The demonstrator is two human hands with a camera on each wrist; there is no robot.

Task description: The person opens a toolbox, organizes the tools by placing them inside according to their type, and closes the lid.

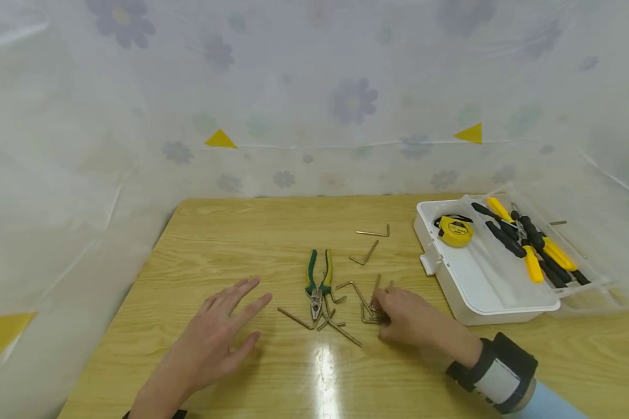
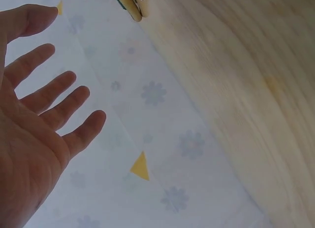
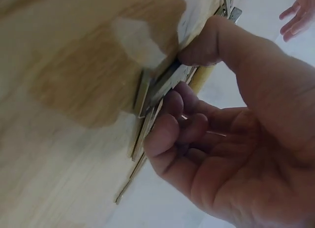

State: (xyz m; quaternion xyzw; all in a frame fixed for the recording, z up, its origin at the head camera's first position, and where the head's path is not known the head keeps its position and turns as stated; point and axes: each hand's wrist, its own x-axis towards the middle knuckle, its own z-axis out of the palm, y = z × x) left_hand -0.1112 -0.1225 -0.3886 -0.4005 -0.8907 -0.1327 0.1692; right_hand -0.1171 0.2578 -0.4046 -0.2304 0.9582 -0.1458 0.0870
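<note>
My right hand (image 1: 411, 319) is low over a small cluster of brass-coloured L-shaped Allen keys (image 1: 367, 319). In the right wrist view, its thumb and curled fingers pinch an Allen key (image 3: 166, 84) close to the wood; the fingers cover part of it. My left hand (image 1: 215, 334) is held over the table to the left, fingers spread and holding nothing. Between the hands lie pliers (image 1: 327, 273) with green and yellow handles, their tip among more Allen keys (image 1: 346, 334). Two other Allen keys (image 1: 366, 255) lie farther back.
A white toolbox (image 1: 490, 294) stands at the right of the wooden table (image 1: 230, 233). Inside it are a yellow tape measure (image 1: 455, 231) and several black-and-yellow tools (image 1: 533, 265). Its clear lid is folded out to the right. A flowered plastic sheet (image 1: 304, 116) rises behind the table.
</note>
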